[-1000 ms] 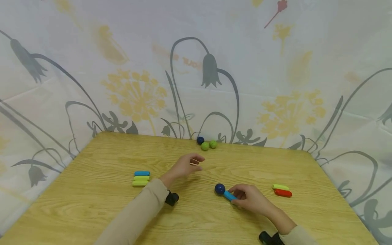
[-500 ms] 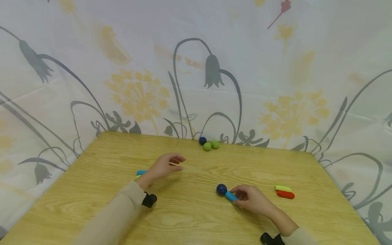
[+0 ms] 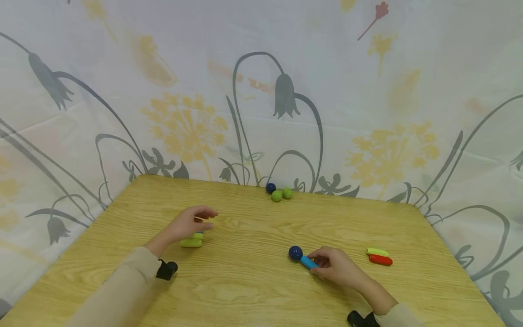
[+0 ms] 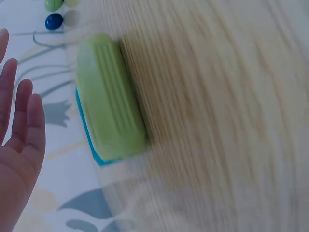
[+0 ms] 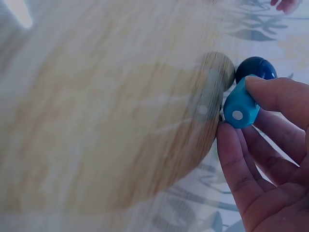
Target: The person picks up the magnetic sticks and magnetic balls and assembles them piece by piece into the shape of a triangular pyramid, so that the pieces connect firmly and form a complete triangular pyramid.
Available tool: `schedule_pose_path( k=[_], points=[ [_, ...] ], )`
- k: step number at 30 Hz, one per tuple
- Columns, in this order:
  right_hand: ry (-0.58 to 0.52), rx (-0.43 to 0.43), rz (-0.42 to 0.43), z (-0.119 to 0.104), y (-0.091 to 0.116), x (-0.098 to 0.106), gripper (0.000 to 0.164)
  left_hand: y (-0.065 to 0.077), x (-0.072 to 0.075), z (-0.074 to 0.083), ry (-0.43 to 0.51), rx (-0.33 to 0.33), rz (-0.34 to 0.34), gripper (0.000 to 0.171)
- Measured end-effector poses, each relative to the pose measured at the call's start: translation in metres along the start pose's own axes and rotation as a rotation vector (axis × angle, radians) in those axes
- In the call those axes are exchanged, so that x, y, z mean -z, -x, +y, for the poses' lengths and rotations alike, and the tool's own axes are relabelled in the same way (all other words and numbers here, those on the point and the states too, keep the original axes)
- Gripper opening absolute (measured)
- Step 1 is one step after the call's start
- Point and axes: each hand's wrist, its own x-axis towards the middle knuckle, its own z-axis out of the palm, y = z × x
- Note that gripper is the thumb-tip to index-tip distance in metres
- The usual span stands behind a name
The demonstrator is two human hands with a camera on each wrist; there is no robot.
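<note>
My right hand (image 3: pixel 337 268) pinches a bright blue toy rod (image 3: pixel 308 263) between thumb and fingers, low over the wooden table. At the rod's far end sits a dark blue ball (image 3: pixel 296 253); a round white spot shows on its near end in the right wrist view, where the thumb lies on the rod (image 5: pixel 241 104). My left hand (image 3: pixel 185 225) holds nothing, its fingers loosely extended. It hovers above a row of rods at the left: yellow-green rods (image 3: pixel 191 243) and a blue rod (image 3: pixel 200 232) it partly hides. The left wrist view shows a yellow-green rod (image 4: pixel 108 96) close by.
Toward the table's back edge lie a dark blue ball (image 3: pixel 271 188) and two green balls (image 3: pixel 277 195). A yellow-green rod (image 3: pixel 377 251) and a red rod (image 3: pixel 380 260) lie side by side at the right. Behind the table (image 3: pixel 245 290) hangs a flower-printed cloth (image 3: pixel 196 68).
My left hand has moved left from the middle of the table to over the left row of rods. The right hand keeps its hold on the blue rod and has hardly moved.
</note>
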Motion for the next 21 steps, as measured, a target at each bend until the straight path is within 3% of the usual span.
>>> schedule_pose_path(
  k=[11,21],
  points=[
    [0.009,0.013,0.009,0.003,0.0,-0.001,0.03,0.016,0.019,-0.019,-0.105,0.101,-0.011,0.031],
    [0.006,0.021,0.017,0.002,0.001,0.0,0.029,0.021,0.026,-0.03,-0.093,0.161,-0.071,0.029]
  ],
)
